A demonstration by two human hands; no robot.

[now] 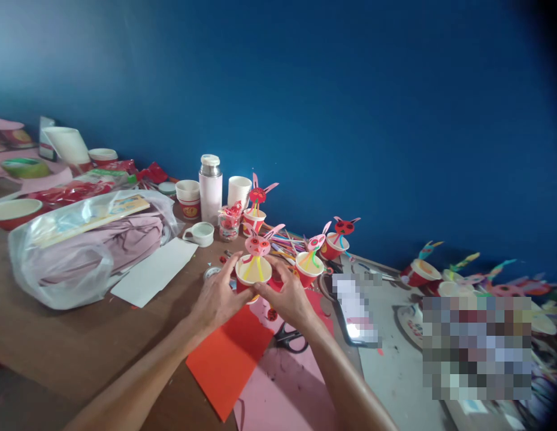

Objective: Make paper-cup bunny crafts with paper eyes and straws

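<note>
Between my two hands is a red paper cup (pixel 254 270) with a pink paper rabbit head on yellow stems rising from it. My left hand (pixel 222 293) wraps its left side, and my right hand (pixel 285 290) closes round its right side. Similar decorated cups stand close by: a pink-headed cup (pixel 309 268) to the right, a red-headed cup (pixel 336 244) farther right, and another rabbit cup (pixel 254 221) behind. Below my hands lie an orange-red paper sheet (pixel 231 359), pink paper (pixel 282 389) and black-handled scissors (pixel 291 339).
At left a clear plastic bag (pixel 94 251) holds pink cloth. A thermos (pixel 211 191), stacked cups (pixel 187 199) and a mug (pixel 202 234) stand toward the blue wall (pixel 305 120). A phone (pixel 357 314) lies to the right, with more decorated cups (pixel 421 273) beyond.
</note>
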